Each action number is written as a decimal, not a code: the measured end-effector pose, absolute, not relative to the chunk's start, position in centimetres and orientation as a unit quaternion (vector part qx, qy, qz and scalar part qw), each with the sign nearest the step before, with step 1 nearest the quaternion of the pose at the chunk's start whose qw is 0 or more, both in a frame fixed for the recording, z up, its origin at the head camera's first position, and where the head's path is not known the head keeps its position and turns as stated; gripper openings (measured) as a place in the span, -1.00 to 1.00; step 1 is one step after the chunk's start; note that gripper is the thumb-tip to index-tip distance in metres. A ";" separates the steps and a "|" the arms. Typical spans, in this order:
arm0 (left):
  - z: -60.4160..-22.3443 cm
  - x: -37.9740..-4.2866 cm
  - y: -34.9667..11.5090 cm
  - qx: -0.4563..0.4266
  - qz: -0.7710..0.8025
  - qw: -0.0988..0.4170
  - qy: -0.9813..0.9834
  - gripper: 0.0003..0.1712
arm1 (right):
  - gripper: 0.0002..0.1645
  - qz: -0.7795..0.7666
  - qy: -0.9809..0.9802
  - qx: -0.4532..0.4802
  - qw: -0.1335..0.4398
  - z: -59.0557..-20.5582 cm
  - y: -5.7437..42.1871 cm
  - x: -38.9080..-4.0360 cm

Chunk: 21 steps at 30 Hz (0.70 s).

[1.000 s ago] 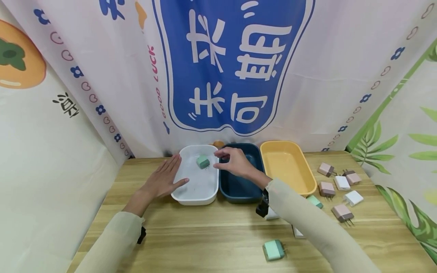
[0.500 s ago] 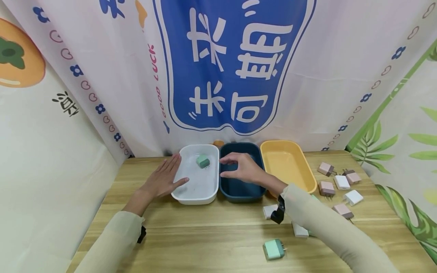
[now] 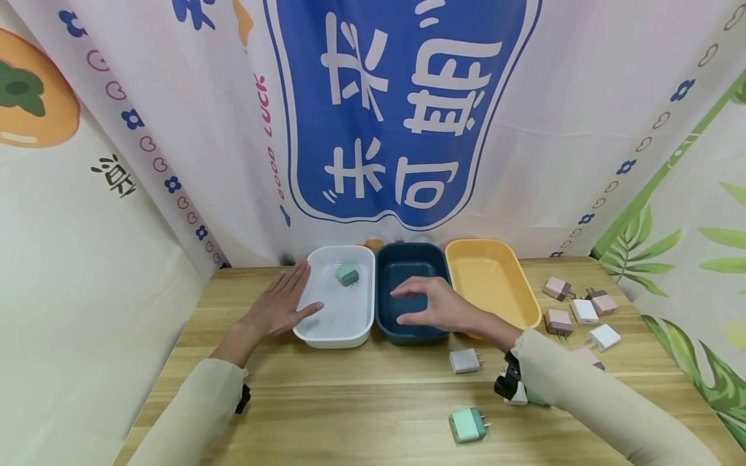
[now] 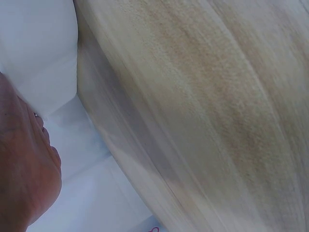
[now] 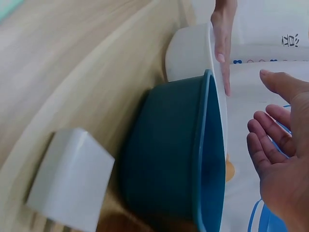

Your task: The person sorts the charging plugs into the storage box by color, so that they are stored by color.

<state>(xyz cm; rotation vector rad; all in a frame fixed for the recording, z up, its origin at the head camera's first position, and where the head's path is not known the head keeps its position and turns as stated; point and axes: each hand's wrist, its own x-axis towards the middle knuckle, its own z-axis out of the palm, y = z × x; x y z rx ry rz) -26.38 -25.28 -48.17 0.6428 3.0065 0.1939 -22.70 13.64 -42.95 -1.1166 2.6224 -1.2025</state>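
Observation:
My left hand rests on the left rim of the white bin, fingers straight and thumb out over its inside. A green charger plug lies in that bin. Over the dark blue bin hovers my right hand, thumb and fingers apart with nothing between them. In the right wrist view the right hand is above the rim of the dark bin, and a white charger plug lies on the table beside it.
To the right stands a yellow bin. Several pink and white chargers lie scattered at the table's right. A green charger is near the front, with a white one behind it. A printed curtain hangs behind the bins.
My right hand has drawn away from the white bin to the right, over the dark blue bin. The white charger below it has come into full view. My left hand has stayed put.

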 end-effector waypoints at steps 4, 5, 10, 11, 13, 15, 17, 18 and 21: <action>-48.1 -26.3 -25.3 0.210 0.062 0.030 0.975 0.21 | -0.48 -0.378 0.851 -0.364 0.035 -43.1 14.6 -22.0; -48.1 -26.3 -25.3 0.209 0.061 0.029 0.976 0.21 | -0.48 -0.376 0.850 -0.366 0.039 -43.1 14.8 -21.9; -48.2 -26.4 -25.3 0.208 0.059 0.029 0.976 0.21 | -0.49 -0.366 0.842 -0.394 0.043 -43.2 15.8 -21.2; -48.1 -26.4 -25.3 0.208 0.059 0.031 0.976 0.21 | -0.49 -0.364 0.839 -0.401 0.042 -43.2 15.9 -21.0; -48.2 -26.4 -25.3 0.207 0.061 0.033 0.976 0.21 | -0.49 -0.362 0.833 -0.416 0.041 -43.2 16.2 -20.7; -48.1 -26.4 -25.3 0.207 0.062 0.035 0.976 0.21 | -0.50 -0.358 0.828 -0.429 0.042 -43.3 16.5 -20.4; -48.2 -26.4 -25.2 0.206 0.063 0.036 0.976 0.22 | -0.50 -0.355 0.823 -0.442 0.045 -43.4 16.8 -20.0; -48.2 -26.4 -25.3 0.206 0.063 0.036 0.976 0.22 | -0.50 -0.354 0.819 -0.449 0.046 -43.5 16.9 -19.8; -48.2 -26.5 -25.3 0.205 0.062 0.037 0.976 0.21 | -0.50 -0.353 0.807 -0.470 0.050 -43.9 17.4 -19.4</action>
